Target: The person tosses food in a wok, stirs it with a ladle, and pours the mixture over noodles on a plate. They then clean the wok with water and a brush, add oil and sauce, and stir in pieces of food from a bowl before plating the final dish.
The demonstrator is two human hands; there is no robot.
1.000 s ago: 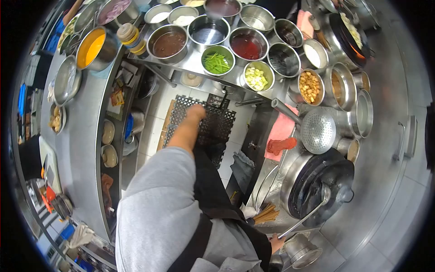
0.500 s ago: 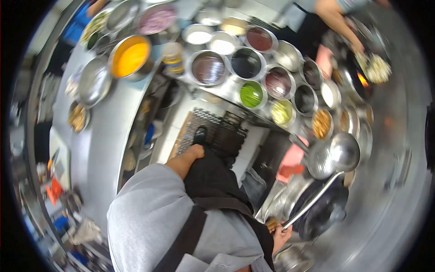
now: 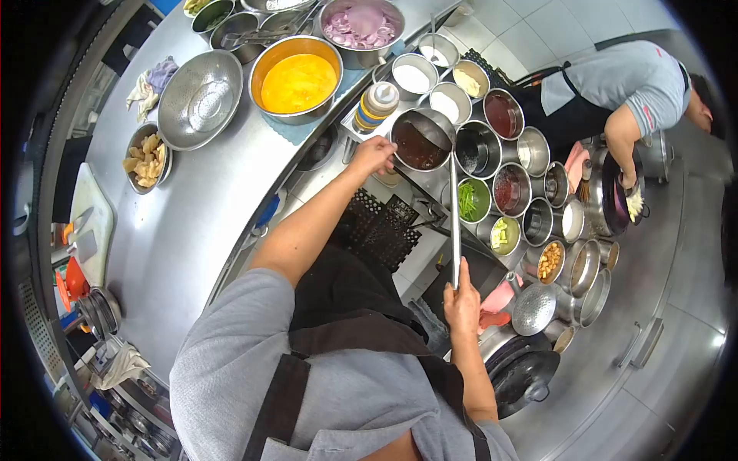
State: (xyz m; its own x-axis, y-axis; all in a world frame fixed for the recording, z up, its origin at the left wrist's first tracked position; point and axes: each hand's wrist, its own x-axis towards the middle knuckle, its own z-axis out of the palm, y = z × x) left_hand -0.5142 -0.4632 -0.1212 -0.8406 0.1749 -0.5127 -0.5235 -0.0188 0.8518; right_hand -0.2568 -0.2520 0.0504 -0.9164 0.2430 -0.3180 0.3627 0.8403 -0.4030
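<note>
My right hand (image 3: 462, 303) is wrapped around the long metal handle of a ladle (image 3: 455, 223). The ladle's bowl tilts inside a steel pot of dark brown sauce (image 3: 419, 156), and part of the sauce is hidden behind it. At the pot's left rim, my left hand (image 3: 373, 156) has its fingers curled against the edge. Just above that hand stands a squeeze bottle (image 3: 377, 106) with blue and yellow bands. Close to the ladle handle is a pot of green vegetable strips (image 3: 470, 201).
A large pot of yellow liquid (image 3: 298, 81) and a steel bowl (image 3: 201, 100) stand on the left counter (image 3: 192, 253). Several seasoning pots line the right side. A perforated strainer (image 3: 534, 309) lies below them. Another person (image 3: 623, 96) works at a wok (image 3: 611, 192) at upper right.
My right hand has raised the ladle from the lower right into the dark sauce pot. My left hand has moved from beside my body up to that pot's rim. The view has shifted.
</note>
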